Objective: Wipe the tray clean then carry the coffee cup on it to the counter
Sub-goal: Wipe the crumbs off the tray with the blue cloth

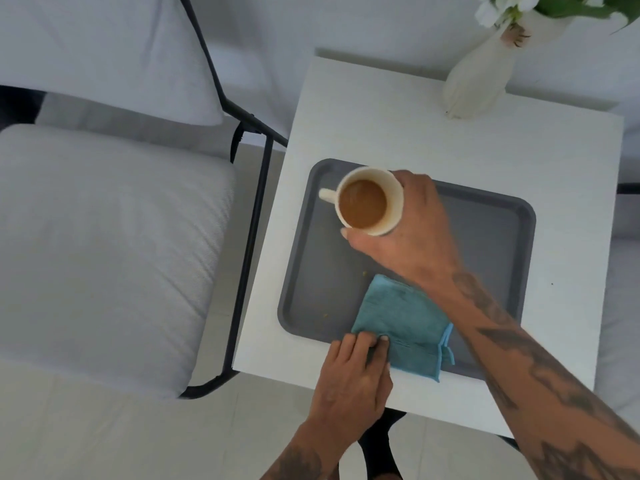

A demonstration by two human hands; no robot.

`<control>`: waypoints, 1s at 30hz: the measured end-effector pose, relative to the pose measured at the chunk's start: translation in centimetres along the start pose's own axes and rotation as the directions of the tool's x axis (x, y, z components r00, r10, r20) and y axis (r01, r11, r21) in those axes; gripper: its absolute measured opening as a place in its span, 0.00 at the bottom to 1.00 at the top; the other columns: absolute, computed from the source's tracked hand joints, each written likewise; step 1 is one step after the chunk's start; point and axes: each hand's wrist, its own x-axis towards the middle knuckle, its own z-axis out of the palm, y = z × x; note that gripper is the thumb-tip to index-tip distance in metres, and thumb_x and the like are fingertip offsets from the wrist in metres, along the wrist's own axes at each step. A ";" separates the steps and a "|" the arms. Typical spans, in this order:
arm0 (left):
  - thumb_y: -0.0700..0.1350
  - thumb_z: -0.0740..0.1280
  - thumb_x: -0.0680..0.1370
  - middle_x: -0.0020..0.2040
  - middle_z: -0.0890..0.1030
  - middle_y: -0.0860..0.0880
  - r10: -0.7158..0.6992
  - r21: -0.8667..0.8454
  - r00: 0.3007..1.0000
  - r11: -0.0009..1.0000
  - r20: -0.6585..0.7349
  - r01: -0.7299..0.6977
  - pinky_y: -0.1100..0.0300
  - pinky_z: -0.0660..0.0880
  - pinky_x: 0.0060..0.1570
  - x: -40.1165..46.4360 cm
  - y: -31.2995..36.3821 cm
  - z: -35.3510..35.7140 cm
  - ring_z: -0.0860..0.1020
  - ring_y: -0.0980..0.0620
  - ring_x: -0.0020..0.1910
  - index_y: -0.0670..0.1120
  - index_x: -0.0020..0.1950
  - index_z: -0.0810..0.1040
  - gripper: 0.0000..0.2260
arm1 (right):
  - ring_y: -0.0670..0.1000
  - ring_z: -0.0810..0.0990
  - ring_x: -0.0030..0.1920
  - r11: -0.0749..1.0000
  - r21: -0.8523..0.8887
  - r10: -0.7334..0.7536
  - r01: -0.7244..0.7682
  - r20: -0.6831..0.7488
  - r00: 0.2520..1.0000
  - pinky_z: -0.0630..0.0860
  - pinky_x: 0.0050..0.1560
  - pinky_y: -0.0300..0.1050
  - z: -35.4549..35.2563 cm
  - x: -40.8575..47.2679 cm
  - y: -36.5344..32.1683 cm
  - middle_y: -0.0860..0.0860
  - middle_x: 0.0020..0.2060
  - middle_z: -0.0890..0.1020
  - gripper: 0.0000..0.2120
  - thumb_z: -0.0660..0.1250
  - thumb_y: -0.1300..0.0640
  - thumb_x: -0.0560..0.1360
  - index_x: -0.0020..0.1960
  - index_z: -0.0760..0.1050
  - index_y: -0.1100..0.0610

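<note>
A dark grey tray (491, 244) lies on a small white table (398, 133). My right hand (412, 230) is wrapped around a cream coffee cup (367, 202) full of coffee, over the tray's far left part; I cannot tell whether the cup touches the tray. The cup's handle points left. A folded blue cloth (401, 323) lies across the tray's near edge, and my left hand (356, 372) grips its near left corner. A few small yellow crumbs (364, 272) dot the tray's left half.
A white vase (478, 77) with white flowers stands at the table's far right corner. A black-framed chair with light grey cushions (104, 244) stands close to the left of the table. Pale floor tiles lie below.
</note>
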 end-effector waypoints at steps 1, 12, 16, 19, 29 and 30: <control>0.48 0.65 0.78 0.52 0.80 0.47 -0.015 0.001 1.000 1.000 0.003 0.014 0.55 0.73 0.45 -0.1 0.1 0.1 0.76 0.48 0.46 0.44 0.61 0.80 0.15 | 0.48 0.73 0.53 1.000 -0.018 -0.022 0.022 0.012 1.000 0.72 0.49 0.42 0.6 1.2 -0.2 0.52 0.58 0.74 0.42 0.79 0.39 0.57 0.65 0.70 0.56; 0.46 0.69 0.76 0.54 0.81 0.45 -0.094 -0.087 0.992 0.992 -0.085 0.087 0.52 0.73 0.47 0.0 -0.1 -1.1 0.75 0.47 0.49 0.45 0.62 0.81 0.16 | 0.52 0.67 0.69 1.000 0.012 -0.015 0.013 0.129 0.991 0.69 0.64 0.44 2.2 2.4 -0.7 0.53 0.72 0.63 0.52 0.76 0.38 0.64 0.78 0.53 0.53; 0.41 0.66 0.77 0.60 0.79 0.40 -0.337 -0.089 0.905 0.941 -0.259 0.325 0.48 0.71 0.55 0.7 -5.3 -3.8 0.77 0.39 0.58 0.42 0.65 0.79 0.16 | 0.54 0.59 0.76 0.996 -0.089 0.030 -0.031 -0.014 0.999 0.62 0.74 0.55 3.1 -8.0 0.7 0.54 0.77 0.60 0.34 0.64 0.42 0.77 0.77 0.58 0.52; 0.48 0.60 0.79 0.73 0.70 0.38 -0.392 -0.009 0.901 0.917 -0.186 0.398 0.44 0.67 0.65 1.8 -9.1 -4.7 0.68 0.38 0.73 0.39 0.73 0.69 0.24 | 0.55 0.54 0.79 0.969 -0.242 -0.025 0.053 0.119 0.993 0.57 0.73 0.59 6.2 -16.1 3.0 0.52 0.79 0.57 0.27 0.58 0.45 0.80 0.77 0.61 0.51; 0.56 0.51 0.79 0.80 0.52 0.35 -0.182 0.337 0.983 0.927 0.016 0.166 0.35 0.49 0.75 3.1 -11.0 -2.7 0.52 0.36 0.79 0.36 0.79 0.53 0.33 | 0.55 0.45 0.80 0.879 -0.279 -0.301 0.386 0.301 0.905 0.54 0.77 0.58 8.7 -11.9 5.7 0.55 0.80 0.50 0.26 0.50 0.53 0.84 0.79 0.52 0.59; 0.56 0.52 0.79 0.80 0.52 0.35 -0.178 0.358 0.984 0.920 0.014 0.161 0.35 0.48 0.75 3.1 -10.8 -2.7 0.52 0.36 0.79 0.36 0.79 0.54 0.34 | 0.55 0.45 0.80 0.901 -0.258 -0.275 0.347 0.279 0.920 0.53 0.77 0.56 8.3 -11.1 6.3 0.56 0.80 0.49 0.27 0.53 0.53 0.83 0.79 0.51 0.60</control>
